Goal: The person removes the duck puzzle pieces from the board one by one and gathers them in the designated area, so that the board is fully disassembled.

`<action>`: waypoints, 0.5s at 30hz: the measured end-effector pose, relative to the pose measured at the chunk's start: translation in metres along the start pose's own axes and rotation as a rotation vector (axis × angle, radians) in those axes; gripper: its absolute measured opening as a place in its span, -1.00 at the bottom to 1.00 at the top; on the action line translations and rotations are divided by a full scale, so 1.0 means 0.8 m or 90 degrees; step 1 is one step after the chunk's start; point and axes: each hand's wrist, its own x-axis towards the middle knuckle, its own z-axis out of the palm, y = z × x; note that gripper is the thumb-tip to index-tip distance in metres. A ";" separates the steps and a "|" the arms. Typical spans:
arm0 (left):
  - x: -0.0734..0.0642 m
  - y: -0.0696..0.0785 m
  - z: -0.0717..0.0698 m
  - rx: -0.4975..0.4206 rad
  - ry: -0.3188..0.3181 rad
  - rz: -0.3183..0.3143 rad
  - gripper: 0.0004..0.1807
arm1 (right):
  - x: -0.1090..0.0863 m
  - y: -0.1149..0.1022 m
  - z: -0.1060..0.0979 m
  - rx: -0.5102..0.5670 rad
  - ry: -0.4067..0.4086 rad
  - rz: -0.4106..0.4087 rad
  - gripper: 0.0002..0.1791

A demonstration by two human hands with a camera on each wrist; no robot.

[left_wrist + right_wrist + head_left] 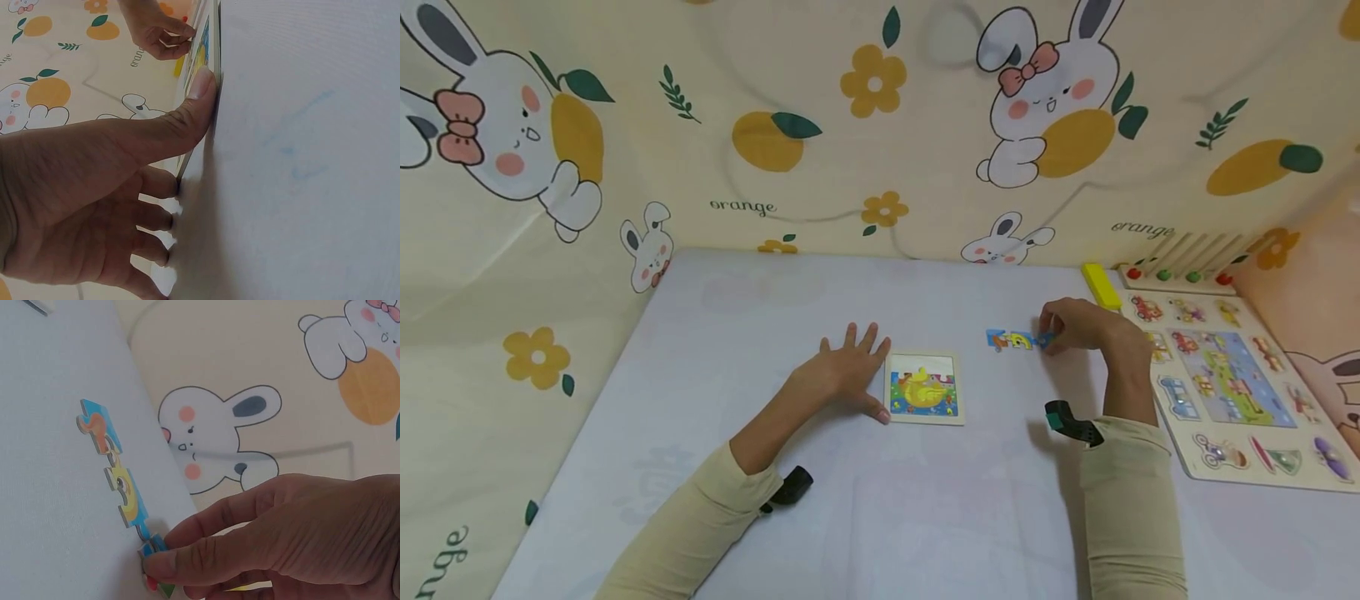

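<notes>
A small jigsaw puzzle board (961, 387) with a pale wooden rim lies on the table, its lower part filled with a yellow duck picture and a white strip bare at its top. My left hand (848, 379) is spread at the board's left side, with the thumb (201, 84) at its edge. To the right of the board, my right hand (1075, 323) pinches a blue and green puzzle piece (148, 550) between thumb and fingers, which partly hide it. In line with that piece lie a yellow and blue piece (130, 499) and an orange and blue piece (100, 428).
A large wooden picture board (1217, 450) lies at the right, beyond my right forearm. Behind it are a yellow block (1101, 286) and a wooden rack (1180, 281) with small red and green fruit shapes. A patterned cloth wall (820, 50) borders the table's back.
</notes>
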 end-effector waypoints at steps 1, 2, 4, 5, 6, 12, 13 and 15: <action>0.000 0.000 0.000 0.002 0.000 0.001 0.34 | 0.000 0.000 0.000 0.002 0.000 0.001 -0.65; 0.000 0.000 -0.001 0.003 0.000 0.001 0.34 | 0.001 -0.001 -0.001 0.003 0.000 0.000 -0.65; 0.000 -0.001 -0.001 0.004 0.003 0.001 0.33 | 0.001 -0.001 -0.001 0.003 0.001 -0.003 -0.68; 0.000 -0.001 -0.001 0.004 0.003 0.002 0.33 | 0.002 -0.001 -0.001 0.004 0.000 -0.002 -0.68; 0.001 -0.001 -0.001 0.003 0.001 0.002 0.33 | 0.002 -0.001 -0.001 0.003 -0.001 -0.003 -0.69; 0.002 -0.001 0.000 0.000 -0.001 0.002 0.34 | 0.003 0.000 0.002 0.006 -0.010 0.003 -0.71; 0.002 -0.001 0.000 0.000 -0.001 0.001 0.34 | 0.003 0.000 0.003 0.009 -0.010 0.006 -0.71; 0.001 -0.001 0.000 -0.001 -0.002 0.001 0.34 | 0.004 0.001 0.003 0.010 -0.010 0.009 -0.71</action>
